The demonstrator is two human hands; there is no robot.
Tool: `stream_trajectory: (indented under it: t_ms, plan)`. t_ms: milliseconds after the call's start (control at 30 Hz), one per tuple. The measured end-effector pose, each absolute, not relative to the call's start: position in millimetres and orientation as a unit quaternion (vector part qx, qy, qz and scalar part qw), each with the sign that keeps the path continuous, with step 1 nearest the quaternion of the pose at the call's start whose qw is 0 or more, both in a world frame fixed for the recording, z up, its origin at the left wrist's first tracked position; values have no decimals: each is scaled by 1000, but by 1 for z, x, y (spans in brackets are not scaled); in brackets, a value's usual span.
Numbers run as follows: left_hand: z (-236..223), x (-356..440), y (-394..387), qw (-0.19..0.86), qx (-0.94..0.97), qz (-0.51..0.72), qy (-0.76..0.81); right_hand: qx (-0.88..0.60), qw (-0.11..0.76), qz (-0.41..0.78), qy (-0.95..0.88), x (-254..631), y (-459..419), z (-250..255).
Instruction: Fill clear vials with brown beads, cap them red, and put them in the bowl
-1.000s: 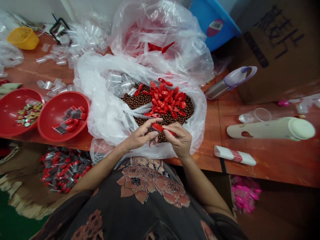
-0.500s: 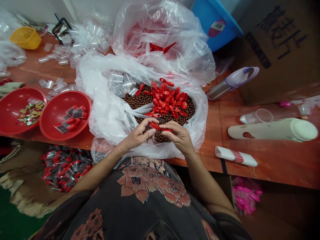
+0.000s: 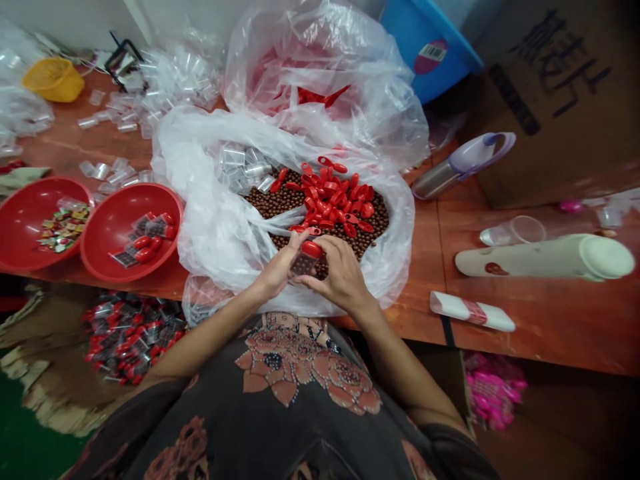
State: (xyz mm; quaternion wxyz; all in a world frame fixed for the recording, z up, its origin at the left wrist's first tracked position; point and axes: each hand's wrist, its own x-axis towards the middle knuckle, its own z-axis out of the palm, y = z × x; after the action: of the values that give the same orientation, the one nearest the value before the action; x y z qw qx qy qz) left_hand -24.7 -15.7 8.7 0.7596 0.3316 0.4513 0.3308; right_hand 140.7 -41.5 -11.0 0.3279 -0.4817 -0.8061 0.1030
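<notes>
Between my two hands is a small clear plastic container (image 3: 303, 265) with a red cap (image 3: 313, 249) and dark brown balls inside. My left hand (image 3: 279, 271) grips it from the left, and my right hand (image 3: 344, 275) closes round it from the right, fingers by the cap. Just beyond lies a heap of red plastic caps (image 3: 333, 197) on many brown balls (image 3: 275, 202), all inside an open white plastic bag (image 3: 200, 200). Empty clear containers (image 3: 240, 163) rest at the heap's left.
Left are two red bowls, one (image 3: 97, 257) with filled containers, the other (image 3: 15, 233) with small wrapped pieces. Behind stands a plastic bag (image 3: 320, 40) of red parts. On the right are a steel bottle (image 3: 435, 180), a pale flask (image 3: 530, 260) and a tissue packet (image 3: 473, 311).
My hands have come closer together. Earlier each held a separate red piece; now both are on one container, its red cap turned upward and away from me.
</notes>
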Motion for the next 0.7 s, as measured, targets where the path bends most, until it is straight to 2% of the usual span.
stream_trajectory:
  t_ms: [167, 400, 500, 600, 700]
  plan:
    - [3, -13, -11, 776, 228, 312, 499, -478, 249, 58, -841, 140, -36, -12]
    - [2, -11, -18, 730, 247, 369, 519, -415, 292, 80, -858, 137, -24, -24]
    - [9, -20, -21, 704, 296, 395, 511, -415, 286, 86, -859, 129, -26, -22]
    - [28, -58, -12, 618, 383, 434, 533, -434, 248, 103, -860, 125, -25, -20]
    - [54, -135, 9, 410, 454, 507, 608, -472, 222, 118, -845, 130, -17, -25]
